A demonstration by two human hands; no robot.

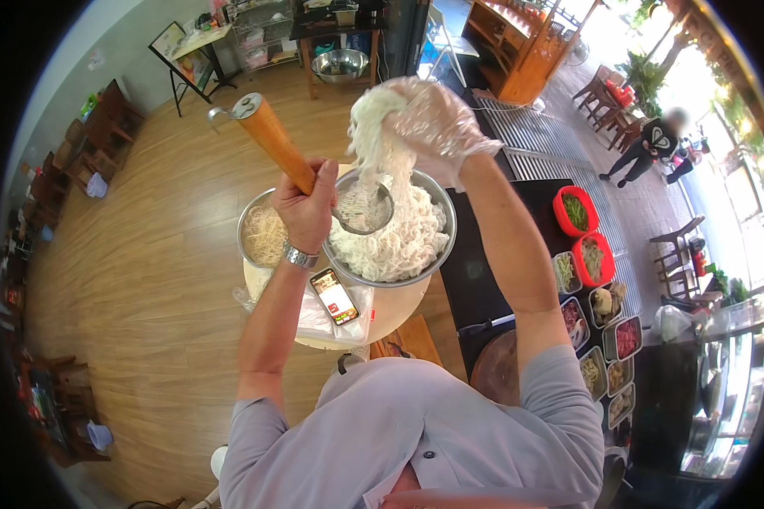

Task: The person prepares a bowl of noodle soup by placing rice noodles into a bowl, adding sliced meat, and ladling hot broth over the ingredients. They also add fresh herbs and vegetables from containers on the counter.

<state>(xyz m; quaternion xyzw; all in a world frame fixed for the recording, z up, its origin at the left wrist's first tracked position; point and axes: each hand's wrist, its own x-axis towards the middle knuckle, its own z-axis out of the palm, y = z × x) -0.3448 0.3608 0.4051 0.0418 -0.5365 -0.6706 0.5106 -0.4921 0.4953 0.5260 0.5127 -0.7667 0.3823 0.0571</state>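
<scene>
My left hand (305,207) grips the wooden handle of a noodle strainer (364,209), whose wire mesh basket hangs over a large metal bowl (451,235). In a clear plastic glove, my right hand (430,121) holds up a clump of white rice noodles (372,121) above the basket. Strands trail down from it towards the white noodles (395,245) heaped in the bowl. Left of this bowl stands a smaller metal bowl (240,238) of thin yellowish noodles (264,235), partly behind my left hand. Both bowls are on a round table (395,318).
A phone (334,296) lies on plastic bags near the table's front edge. On the black counter (471,280) to the right are a knife (486,324), a round chopping board (500,369), red baskets of greens (575,211) and several metal trays of meat (622,338). A person stands farther off.
</scene>
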